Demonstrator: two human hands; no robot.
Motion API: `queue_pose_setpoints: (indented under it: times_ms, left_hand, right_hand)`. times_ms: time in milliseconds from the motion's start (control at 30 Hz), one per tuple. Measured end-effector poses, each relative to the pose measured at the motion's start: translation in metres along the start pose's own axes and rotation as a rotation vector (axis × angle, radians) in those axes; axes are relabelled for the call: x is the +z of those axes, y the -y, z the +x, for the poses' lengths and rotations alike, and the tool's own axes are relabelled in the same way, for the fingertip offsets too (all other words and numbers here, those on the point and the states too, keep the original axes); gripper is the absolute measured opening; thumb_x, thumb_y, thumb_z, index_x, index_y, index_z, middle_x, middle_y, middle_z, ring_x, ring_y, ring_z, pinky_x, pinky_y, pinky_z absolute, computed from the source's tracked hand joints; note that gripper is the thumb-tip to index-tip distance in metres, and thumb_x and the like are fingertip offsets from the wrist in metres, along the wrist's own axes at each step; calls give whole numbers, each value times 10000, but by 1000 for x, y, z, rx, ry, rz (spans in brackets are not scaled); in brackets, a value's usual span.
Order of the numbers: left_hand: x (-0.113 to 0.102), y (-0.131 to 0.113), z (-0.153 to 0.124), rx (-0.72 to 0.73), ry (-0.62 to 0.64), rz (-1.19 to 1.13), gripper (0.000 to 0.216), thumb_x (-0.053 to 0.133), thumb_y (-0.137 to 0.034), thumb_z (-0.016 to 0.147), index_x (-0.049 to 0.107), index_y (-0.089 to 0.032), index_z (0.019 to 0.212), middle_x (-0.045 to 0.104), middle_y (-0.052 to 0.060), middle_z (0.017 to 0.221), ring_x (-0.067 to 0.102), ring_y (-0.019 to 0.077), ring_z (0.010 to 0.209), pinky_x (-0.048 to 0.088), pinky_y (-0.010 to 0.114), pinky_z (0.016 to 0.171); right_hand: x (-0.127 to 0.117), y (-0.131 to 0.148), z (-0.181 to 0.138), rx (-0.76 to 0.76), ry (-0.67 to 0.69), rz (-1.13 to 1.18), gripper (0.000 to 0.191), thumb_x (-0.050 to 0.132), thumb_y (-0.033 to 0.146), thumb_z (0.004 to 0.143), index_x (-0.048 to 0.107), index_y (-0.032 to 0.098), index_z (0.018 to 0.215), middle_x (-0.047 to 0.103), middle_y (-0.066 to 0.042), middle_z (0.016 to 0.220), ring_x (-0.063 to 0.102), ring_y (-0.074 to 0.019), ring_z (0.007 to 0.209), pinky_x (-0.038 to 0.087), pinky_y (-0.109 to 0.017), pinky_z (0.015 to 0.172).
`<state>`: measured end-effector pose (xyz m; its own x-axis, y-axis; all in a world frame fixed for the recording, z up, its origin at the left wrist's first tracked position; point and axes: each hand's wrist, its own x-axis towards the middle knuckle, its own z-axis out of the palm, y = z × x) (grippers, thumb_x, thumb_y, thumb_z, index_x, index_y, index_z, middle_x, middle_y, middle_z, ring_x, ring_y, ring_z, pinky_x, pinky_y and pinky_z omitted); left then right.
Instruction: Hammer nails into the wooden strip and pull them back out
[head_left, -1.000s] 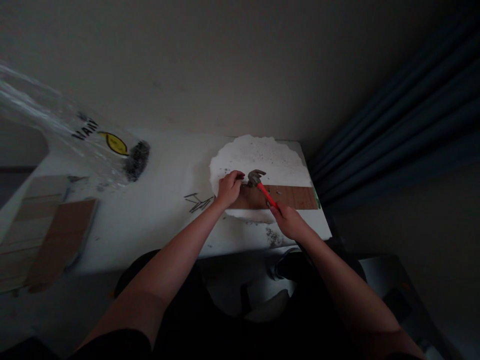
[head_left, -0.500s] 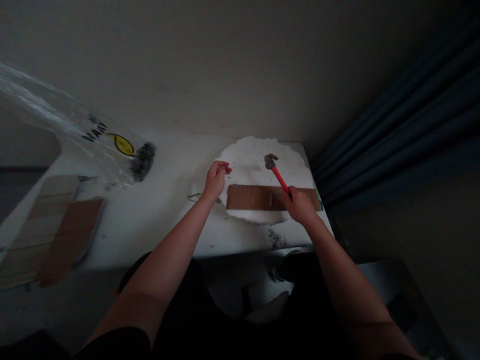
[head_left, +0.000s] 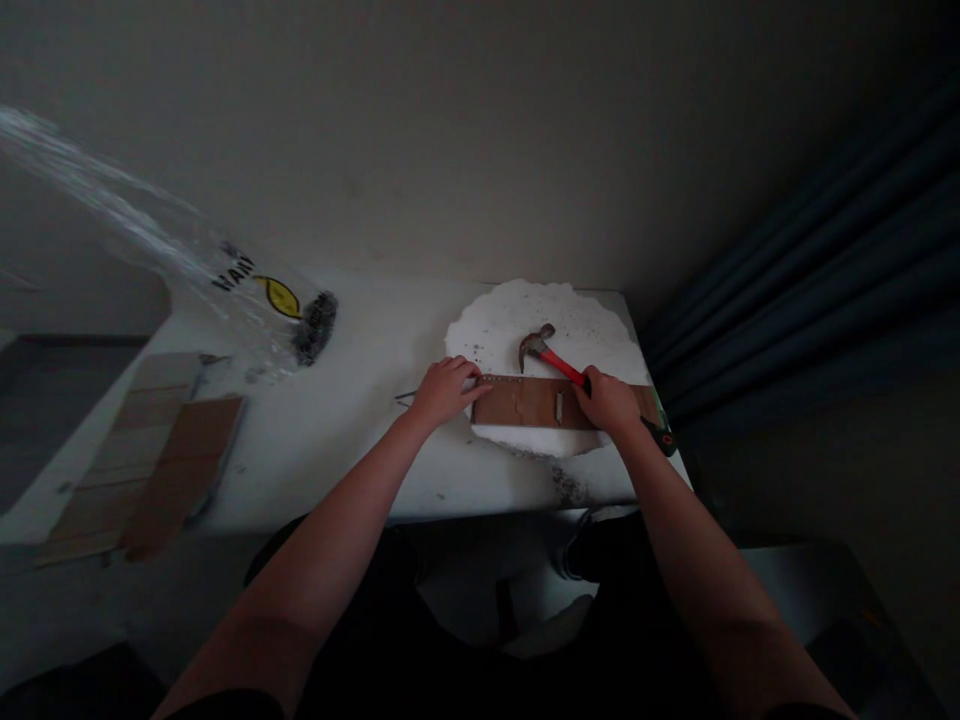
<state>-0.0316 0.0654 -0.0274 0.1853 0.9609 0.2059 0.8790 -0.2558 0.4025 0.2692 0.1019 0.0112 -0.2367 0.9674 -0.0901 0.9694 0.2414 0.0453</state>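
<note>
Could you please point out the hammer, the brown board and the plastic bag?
Hammer (head_left: pixel 562 364), head view: on the red handle.
Brown board (head_left: pixel 538 403), head view: on its upper face.
Plastic bag (head_left: pixel 281 297), head view: on its yellow print.

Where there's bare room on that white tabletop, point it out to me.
Free: the white tabletop between the plastic bag and the ragged white sheet, and between the brown panel and the thin nails. Crowded: that sheet, bearing the brown board, with the left hand at the board's corner and the right hand holding the hammer.
</note>
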Motion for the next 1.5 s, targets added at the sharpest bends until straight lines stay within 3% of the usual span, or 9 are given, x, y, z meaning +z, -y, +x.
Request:
queue_pose_setpoints:
  times_ms: [267,467,1500]
  left_hand:
    - [16,-15,1,73,-69,51,379,584,-532,890,651,-214,1085,636,99,1094,538,279,1077,380,416,904]
    - [20,-35,2,219,19,27,512,549,-569,897,589,-270,1311,598,103,1225,500,289,1140,344,441,952]
    - [23,-37,6,244,39,52,570,546,-618,874,586,-234,1293,574,118,1225,489,300,1134,333,439,958]
  right_hand:
    - [-1,-6,2,-36,-3,24,355,386,456,988,565,189,1140,704,-132,998,671,-288,888,433,-346,727]
    - [-4,-14,7,-47,17,66,373,447,480,964,600,198,1155,710,-134,1019,660,-286,926,432,-342,742]
    - [1,-10,3,-52,-17,28,389,367,475,991,595,189,1122,690,-121,990,649,-267,857,423,-339,721]
